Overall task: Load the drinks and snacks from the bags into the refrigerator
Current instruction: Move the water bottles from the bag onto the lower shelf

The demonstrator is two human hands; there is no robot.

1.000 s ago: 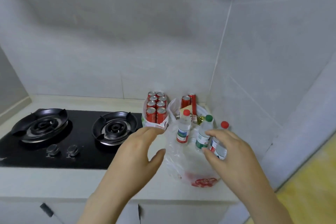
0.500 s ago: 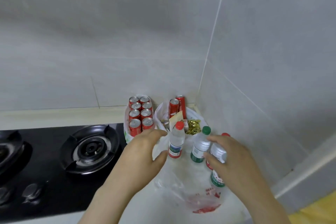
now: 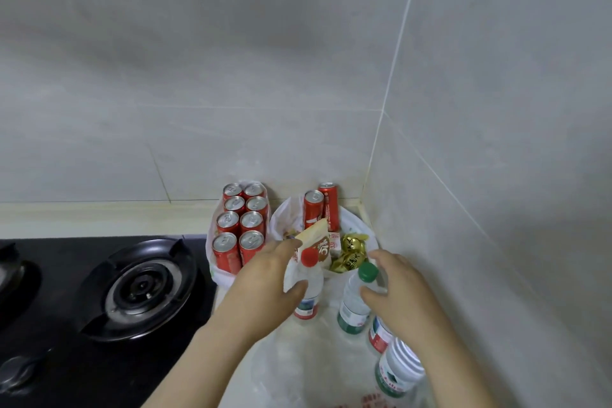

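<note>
- Left hand [image 3: 265,288] reaching in from the lower middle, forearm slanting up and rightward, palm down; fingers spread, thumb lying against the shoulder of the red-capped bottle [image 3: 308,288], index finger stretched toward the snack packet [image 3: 316,247]. No full grip visible yet.
- Right hand [image 3: 397,300] coming in from the lower right, palm down, fingers spread and curved; thumb touching the body of the green-capped bottle [image 3: 356,301], the other fingers arched above and behind its cap, not closed round it.
- Both bottles standing upright on the tabletop [image 3: 185,215], long axis vertical, caps up, just beside each other between the two hands, near the back right corner.
- Two more bottles [image 3: 399,371] under the right forearm, closer to the front edge, partly hidden; the nearer one upright with a green label, its cap out of sight.
- Clear plastic bag [image 3: 288,371] spread flat on the tabletop beneath the bottles, red print at the lower edge.
- Behind the bottles, an open white bag [image 3: 281,219] holding the tilted snack packet, gold-wrapped sweets [image 3: 349,257] and two tall red cans [image 3: 321,209] standing upright, right in the back corner.
- To its left, another bag with eight red cans [image 3: 241,222] upright in two rows, against the back wall.
- Black gas stove [image 3: 99,291] filling the left part of the tabletop, one burner near the cans.
</note>
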